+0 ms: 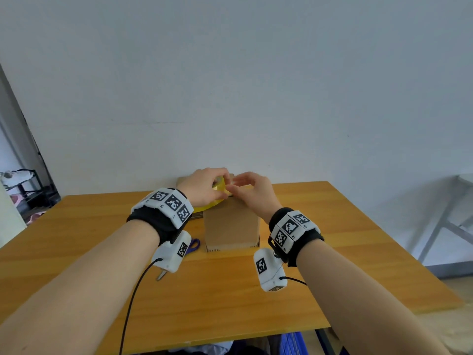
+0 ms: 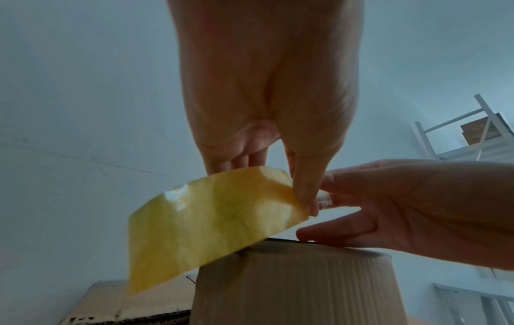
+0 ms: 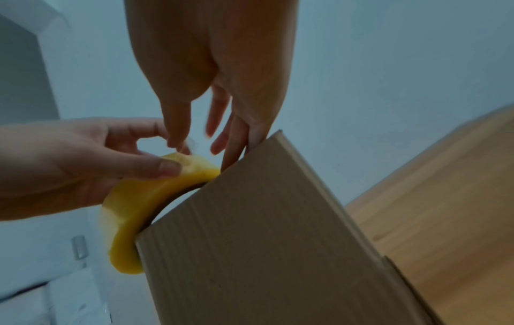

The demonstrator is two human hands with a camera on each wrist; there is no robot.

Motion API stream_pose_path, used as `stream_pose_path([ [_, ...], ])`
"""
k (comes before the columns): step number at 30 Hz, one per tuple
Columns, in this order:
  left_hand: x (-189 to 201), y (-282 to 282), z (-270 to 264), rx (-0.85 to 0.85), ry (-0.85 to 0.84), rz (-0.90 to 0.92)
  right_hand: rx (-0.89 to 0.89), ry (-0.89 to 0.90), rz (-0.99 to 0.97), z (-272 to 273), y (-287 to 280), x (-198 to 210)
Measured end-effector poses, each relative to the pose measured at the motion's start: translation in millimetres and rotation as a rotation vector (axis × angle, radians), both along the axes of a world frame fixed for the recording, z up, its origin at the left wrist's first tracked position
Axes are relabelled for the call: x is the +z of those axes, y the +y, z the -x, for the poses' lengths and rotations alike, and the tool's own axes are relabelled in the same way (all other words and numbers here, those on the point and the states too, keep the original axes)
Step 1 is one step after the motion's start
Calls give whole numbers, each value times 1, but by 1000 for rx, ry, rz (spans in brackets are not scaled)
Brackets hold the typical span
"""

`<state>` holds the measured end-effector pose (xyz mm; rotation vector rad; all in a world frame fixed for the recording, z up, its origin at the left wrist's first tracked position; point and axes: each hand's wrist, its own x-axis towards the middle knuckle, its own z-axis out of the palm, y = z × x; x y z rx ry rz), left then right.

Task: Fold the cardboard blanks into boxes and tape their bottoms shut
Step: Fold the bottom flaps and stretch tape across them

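Observation:
A folded cardboard box (image 1: 231,226) (image 2: 292,285) (image 3: 264,241) stands on the wooden table (image 1: 230,303). My left hand (image 1: 222,184) (image 2: 264,110) (image 3: 69,158) grips a yellow tape roll (image 1: 220,188) (image 2: 211,224) (image 3: 133,204) at the box's far top edge, thumb on its outer face. My right hand (image 1: 234,187) (image 2: 403,209) (image 3: 217,77) pinches the clear loose tape end (image 3: 192,143) just beside the roll, with its lower fingers resting on the box top. The box's top face is hidden behind the hands.
Flat cardboard blanks (image 1: 183,180) (image 2: 125,303) lie behind the box against the wall. Purple-handled scissors (image 1: 193,244) lie left of the box, partly under my left wrist. A blue crate (image 1: 291,344) sits below the table's near edge; a white rack (image 1: 458,213) stands at right.

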<state>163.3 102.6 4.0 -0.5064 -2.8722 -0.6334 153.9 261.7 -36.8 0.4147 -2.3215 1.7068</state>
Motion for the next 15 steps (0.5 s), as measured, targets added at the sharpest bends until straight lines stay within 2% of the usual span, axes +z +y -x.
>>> stream_pose_path([
  [3,1,2,-2,-10,-25,-9,12,1,1,2,-1,-1],
  [8,-3,-1,-5,30,-75,-133,3,-45,67,5,1,-4],
  [11,-8,-7,-5,54,-90,-18,-33,-35,74,6,0,-5],
  [15,-12,-18,-9,129,-31,186,-51,-42,74,7,0,-6],
])
